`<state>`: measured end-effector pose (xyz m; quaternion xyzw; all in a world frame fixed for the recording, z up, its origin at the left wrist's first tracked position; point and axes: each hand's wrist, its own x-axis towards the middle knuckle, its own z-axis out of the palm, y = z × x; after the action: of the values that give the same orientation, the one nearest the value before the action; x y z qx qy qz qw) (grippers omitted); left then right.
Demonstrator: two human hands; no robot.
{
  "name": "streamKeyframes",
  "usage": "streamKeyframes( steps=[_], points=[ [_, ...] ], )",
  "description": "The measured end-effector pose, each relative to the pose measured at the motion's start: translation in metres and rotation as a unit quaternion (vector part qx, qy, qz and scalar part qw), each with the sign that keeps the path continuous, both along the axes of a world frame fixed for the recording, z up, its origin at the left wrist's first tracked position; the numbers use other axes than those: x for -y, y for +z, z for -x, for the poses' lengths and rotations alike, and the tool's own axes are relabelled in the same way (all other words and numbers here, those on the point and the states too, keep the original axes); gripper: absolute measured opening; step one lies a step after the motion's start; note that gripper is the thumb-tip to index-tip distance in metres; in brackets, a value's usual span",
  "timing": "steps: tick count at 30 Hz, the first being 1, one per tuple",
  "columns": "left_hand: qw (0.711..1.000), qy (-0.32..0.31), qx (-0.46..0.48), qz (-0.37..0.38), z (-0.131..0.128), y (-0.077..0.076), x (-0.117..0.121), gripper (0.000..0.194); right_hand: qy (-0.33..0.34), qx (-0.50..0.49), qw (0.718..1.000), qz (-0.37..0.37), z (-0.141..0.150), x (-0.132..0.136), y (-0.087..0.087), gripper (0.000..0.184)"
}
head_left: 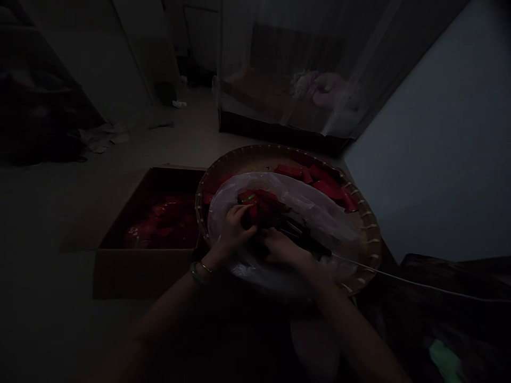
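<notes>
The light is very dim. My left hand [236, 231], with bracelets at its wrist, has its fingers closed on the edge of a red packet [255, 207]. Beside it, my right hand [281, 246] reaches in from the right with curled fingers, their tips lost in shadow. A dark, long tool [309, 239] lies just beyond my right hand; a white cord [399, 276] runs from it to the right. Under both hands spreads a clear plastic bag [319, 205], resting in a round woven bamboo tray [373, 234].
Several red packets [327, 189] lie along the tray's far right side. An open cardboard box [139, 266] with red packets inside stands to the left. A pale wall [439, 149] rises at right, and a netted bed [279, 101] stands behind. Something green [444, 359] shows at lower right.
</notes>
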<state>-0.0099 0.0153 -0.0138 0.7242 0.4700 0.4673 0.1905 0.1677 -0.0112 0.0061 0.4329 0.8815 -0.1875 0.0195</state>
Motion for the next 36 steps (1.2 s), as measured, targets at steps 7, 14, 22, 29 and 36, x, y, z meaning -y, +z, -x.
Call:
streamKeyframes(
  steps=[7, 14, 22, 29, 36],
  points=[
    [1.000, -0.006, -0.004, -0.007, -0.001, -0.002, 0.001, 0.046, -0.008, 0.003, 1.000, -0.002, 0.000, 0.005, -0.004, 0.045],
    [1.000, -0.025, -0.008, -0.003, -0.001, -0.002, 0.001, 0.048, -0.061, -0.145, 0.987, 0.025, -0.007, 0.005, -0.005, 0.037],
    [0.997, -0.075, -0.023, 0.003, -0.001, -0.002, 0.002, 0.049, -0.263, -0.397, 0.870, 0.127, -0.040, 0.014, 0.001, 0.034],
    [0.993, -0.100, -0.054, 0.018, -0.002, -0.007, 0.001, 0.051, -0.394, -0.550, 0.683, 0.275, -0.045, 0.015, -0.004, 0.043],
    [0.988, -0.123, -0.090, 0.038, -0.006, -0.007, 0.002, 0.051, -0.413, -0.572, 0.657, 0.265, -0.051, 0.016, 0.011, 0.042]
  ],
)
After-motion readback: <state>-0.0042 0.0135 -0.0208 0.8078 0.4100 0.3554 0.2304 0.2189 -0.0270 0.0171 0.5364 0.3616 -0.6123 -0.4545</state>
